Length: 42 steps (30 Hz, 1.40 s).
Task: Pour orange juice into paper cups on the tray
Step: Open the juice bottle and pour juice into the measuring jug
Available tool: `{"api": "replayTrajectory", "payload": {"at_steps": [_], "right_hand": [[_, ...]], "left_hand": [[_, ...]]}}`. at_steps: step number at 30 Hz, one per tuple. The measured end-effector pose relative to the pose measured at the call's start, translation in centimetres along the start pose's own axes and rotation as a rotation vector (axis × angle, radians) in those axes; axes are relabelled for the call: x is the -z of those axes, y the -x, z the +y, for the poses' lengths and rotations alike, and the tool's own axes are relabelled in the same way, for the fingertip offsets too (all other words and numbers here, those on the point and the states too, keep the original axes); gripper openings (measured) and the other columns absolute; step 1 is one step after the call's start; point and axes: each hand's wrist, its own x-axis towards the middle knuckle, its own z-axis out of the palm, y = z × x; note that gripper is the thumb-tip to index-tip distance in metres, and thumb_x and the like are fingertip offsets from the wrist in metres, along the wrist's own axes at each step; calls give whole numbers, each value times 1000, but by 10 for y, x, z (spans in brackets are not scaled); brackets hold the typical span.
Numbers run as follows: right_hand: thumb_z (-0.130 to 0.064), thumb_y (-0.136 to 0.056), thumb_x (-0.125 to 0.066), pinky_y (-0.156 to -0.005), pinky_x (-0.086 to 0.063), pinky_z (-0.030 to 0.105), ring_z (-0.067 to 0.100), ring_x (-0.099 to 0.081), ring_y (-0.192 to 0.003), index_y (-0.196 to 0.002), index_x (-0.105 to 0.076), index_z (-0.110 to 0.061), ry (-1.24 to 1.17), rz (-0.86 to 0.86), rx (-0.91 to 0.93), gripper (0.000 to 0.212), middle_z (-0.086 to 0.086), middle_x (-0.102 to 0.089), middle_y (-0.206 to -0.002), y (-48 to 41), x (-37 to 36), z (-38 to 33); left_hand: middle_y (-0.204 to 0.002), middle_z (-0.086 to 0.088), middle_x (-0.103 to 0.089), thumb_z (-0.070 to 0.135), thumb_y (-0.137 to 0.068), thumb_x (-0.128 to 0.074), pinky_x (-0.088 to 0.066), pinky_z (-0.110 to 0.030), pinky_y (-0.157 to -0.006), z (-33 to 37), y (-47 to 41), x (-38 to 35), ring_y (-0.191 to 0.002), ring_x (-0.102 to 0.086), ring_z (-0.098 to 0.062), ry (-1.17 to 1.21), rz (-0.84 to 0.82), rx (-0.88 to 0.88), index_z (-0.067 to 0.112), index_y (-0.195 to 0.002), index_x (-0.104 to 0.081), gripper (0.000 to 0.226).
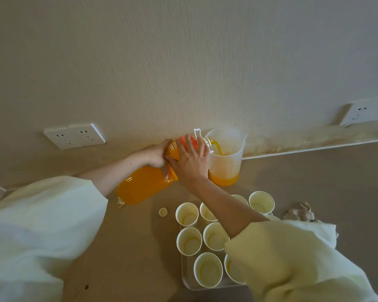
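Near the wall, above the worktop, a tilted juice bottle was held by the left hand and right hand, each grip curled round it. Juice was being poured into a clear jug. Paper cups were stood on the tray nearby.

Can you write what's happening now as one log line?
step: filling jug | left hand, right hand: hold tilted bottle | cups on tray: look empty

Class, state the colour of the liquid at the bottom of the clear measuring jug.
Orange-yellow juice, pooled low in the measuring jug; the head view shows it.
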Motion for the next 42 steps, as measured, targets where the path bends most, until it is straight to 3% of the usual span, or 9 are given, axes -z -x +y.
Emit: {"api": "replayTrajectory", "payload": {"at_steps": [20, 42], "right_hand": [[-59, -98, -36, -118, -12, 51, 34, -6, -148, -151, -29, -25, 0, -46, -14, 63, 5, -19, -161, -1, 9, 0], [-58, -98, -36, -117, -13, 50, 35, -8, -148, -150, -29, -24, 10, -54, -13, 63, 5, -20, -160, -1, 12, 0]], "left_hand": [[-134, -15, -54, 16, -52, -92, -50, -45, -92, 6, 4, 6, -118, -53, -36, -32, -9, 36, 27, -150, -9, 129], [-143, -14, -45, 14, -57, -90, -47, -44, -95, 11, 7, 6, -125, -46, -38, -33, -34, 66, 25, -151, -4, 128]]}}
